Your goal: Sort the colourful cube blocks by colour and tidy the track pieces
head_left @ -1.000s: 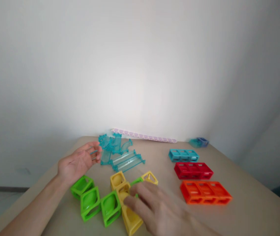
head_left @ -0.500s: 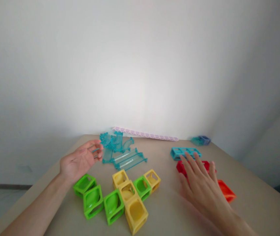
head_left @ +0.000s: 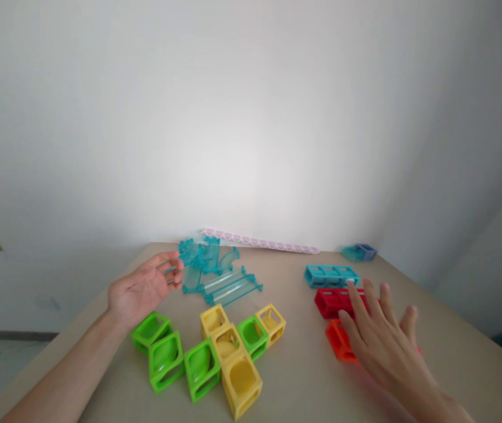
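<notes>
Palm up and fingers loosely curled, my left hand hovers above the green cube blocks and holds nothing. My right hand has its fingers spread over a row of orange blocks, hiding most of it; whether it touches them I cannot tell. Just beyond lie a red row of blocks and a blue row, roughly parallel. In the middle, yellow cube blocks sit among green ones, some touching at the sides.
Translucent teal track pieces lie in a loose pile at the back left. A purple patterned strip runs along the wall. A purple-blue block stands in the far right corner. The beige table meets the white wall.
My right hand has moved to the right, off part of the red row, uncovering the left end of the orange row. My left hand has stayed in place.
</notes>
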`<state>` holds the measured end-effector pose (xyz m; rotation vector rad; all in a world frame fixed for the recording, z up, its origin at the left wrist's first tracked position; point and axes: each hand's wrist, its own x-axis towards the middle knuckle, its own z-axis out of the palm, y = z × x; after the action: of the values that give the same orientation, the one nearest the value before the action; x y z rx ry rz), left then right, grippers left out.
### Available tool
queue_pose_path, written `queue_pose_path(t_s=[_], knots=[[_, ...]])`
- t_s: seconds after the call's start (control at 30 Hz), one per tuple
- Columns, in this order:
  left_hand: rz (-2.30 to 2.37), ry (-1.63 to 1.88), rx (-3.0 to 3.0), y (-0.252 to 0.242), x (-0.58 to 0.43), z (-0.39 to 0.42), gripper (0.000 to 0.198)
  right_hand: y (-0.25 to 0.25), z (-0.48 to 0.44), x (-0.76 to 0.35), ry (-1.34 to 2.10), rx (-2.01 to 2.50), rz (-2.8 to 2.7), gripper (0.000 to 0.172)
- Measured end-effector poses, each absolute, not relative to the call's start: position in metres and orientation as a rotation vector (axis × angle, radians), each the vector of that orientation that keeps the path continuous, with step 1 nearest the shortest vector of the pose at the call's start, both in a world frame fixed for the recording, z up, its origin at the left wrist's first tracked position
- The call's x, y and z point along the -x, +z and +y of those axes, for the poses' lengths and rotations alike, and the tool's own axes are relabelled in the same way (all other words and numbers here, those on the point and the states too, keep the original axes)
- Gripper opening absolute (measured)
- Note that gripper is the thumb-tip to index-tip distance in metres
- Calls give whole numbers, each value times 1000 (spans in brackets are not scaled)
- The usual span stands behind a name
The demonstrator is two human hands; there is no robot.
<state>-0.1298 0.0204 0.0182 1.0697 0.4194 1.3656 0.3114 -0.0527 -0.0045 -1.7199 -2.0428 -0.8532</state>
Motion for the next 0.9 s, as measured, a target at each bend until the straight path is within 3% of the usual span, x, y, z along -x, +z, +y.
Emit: queue_pose_path(t_s=[0.07,0.23,0.33,0.47,0.67,0.9], knots=[[452,1394,-1106,17,129,21,41,11,-55,-284,-706,1666,-2003,46],[545,1489,-1211,15,129,24,29,44,-55,-200,-143,1016,-2584,54],[567,1496,-1267,19,131,23,30,38,-49,-163,108,932,-2610,50],[678,1420,-1527,29,127,12,26,15,-44,-141,164,1018,-2474,39],[904,867,-2324,35,102,-7,26,17,-42,-154,153,996,-2386,35],[1027,672,-2485,31,101,-5,36,17,-25,-201,375,1156,-2424,36]])
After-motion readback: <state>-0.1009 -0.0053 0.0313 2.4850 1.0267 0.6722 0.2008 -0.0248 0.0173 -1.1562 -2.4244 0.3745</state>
